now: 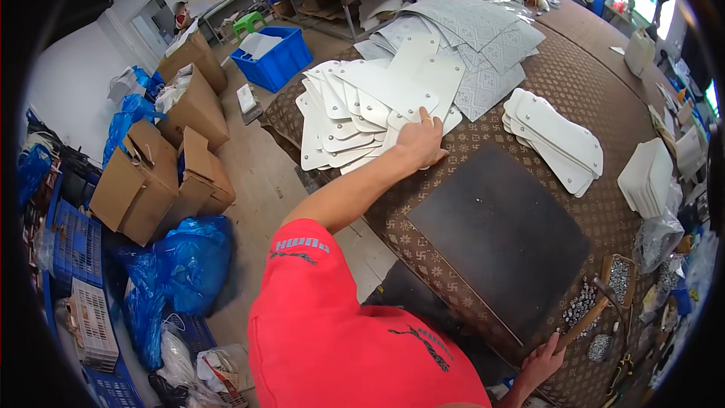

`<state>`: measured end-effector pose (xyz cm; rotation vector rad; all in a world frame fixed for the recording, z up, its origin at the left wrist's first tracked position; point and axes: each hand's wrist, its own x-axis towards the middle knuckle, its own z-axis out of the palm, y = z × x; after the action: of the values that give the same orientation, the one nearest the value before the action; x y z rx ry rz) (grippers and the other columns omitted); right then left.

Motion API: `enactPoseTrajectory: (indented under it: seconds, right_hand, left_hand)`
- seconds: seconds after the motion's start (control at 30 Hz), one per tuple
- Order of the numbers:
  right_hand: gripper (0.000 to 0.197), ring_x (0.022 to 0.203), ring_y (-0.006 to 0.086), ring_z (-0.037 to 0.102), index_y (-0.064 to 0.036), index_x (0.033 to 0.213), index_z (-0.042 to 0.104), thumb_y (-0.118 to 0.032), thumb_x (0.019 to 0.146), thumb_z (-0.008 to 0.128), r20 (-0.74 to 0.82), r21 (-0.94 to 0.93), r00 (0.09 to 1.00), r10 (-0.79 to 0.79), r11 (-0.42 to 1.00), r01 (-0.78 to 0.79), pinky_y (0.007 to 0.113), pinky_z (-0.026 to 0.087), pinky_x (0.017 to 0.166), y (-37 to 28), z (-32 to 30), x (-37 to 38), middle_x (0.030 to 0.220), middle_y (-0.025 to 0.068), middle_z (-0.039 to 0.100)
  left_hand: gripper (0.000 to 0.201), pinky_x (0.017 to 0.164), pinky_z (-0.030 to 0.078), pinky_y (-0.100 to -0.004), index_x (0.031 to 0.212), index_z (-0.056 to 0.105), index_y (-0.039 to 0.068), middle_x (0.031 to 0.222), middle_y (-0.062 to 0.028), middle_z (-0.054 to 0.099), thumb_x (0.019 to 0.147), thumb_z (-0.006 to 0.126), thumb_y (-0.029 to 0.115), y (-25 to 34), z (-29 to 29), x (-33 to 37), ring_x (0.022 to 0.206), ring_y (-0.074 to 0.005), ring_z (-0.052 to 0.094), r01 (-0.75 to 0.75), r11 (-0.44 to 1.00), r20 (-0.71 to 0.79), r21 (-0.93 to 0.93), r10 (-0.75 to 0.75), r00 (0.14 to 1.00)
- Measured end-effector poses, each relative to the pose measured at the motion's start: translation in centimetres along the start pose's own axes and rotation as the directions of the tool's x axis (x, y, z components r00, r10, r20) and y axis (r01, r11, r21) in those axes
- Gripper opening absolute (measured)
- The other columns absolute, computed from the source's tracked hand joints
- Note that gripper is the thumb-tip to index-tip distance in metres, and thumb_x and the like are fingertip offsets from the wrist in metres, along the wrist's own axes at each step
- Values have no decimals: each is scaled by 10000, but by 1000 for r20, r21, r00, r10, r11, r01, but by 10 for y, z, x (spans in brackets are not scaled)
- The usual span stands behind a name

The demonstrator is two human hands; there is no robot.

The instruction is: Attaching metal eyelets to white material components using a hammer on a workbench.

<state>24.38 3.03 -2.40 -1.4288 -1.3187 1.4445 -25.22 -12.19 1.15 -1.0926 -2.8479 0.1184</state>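
Note:
My left hand [423,140] reaches to the near edge of a pile of white panels with metal studs near their ends. Its fingers close on the edge of a white panel [385,91] at the top; the fingertips are partly hidden. My right hand [542,363], low at the right, is wrapped round the wooden handle of a hammer [583,326]. The hammer's dark head rests near loose metal studs [581,301] and a small wooden tray [606,266] of studs. Between my hands a dark square board [502,230] lies on the table.
Grey patterned sheets [483,30] lie behind the pile. A smaller stack of studded white panels [559,140] is to the right, with plain white pieces [646,177] beyond. Cardboard boxes [140,177], a blue bin [272,60] and blue bags [192,264] stand left of the table.

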Motion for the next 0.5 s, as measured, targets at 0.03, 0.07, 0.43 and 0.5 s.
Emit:
enactPoseTrajectory:
  seconds: [0.03,0.07,0.43,0.5]
  right_hand:
    - [292,391,-5,245,-180,821,420,-320,1017,585,9,2,1000,-10,1000,10,213,141,338,-1,-1,-1,542,-115,283]
    - [292,391,-5,245,-180,821,420,-320,1017,585,12,6,1000,-17,1000,17,213,141,338,-1,-1,-2,542,-115,283]
    - [293,401,3,261,-174,827,413,-320,1020,578,60,33,998,-31,999,29,220,160,345,-5,-4,-12,556,-105,295]
    - [295,400,4,261,-175,825,411,-320,1021,577,58,26,998,-36,999,35,220,160,344,-4,-7,-10,556,-104,295]
  left_hand:
    - [652,725,587,-439,1307,519,-36,1426,-388,425,872,649,433,8,1,2,915,-404,718,51,999,-42,-11,-52,998]
    - [624,708,588,-433,1300,528,-42,1408,-388,450,867,657,388,13,2,4,907,-395,723,102,995,-83,-23,-103,991]
    - [348,725,584,-386,1133,693,57,1179,-188,690,819,694,207,-14,-55,25,905,-269,738,30,997,120,67,-37,992]
    - [310,730,583,-380,1091,712,63,1144,-164,710,814,697,202,-19,-57,19,910,-262,737,47,995,80,92,-54,995]
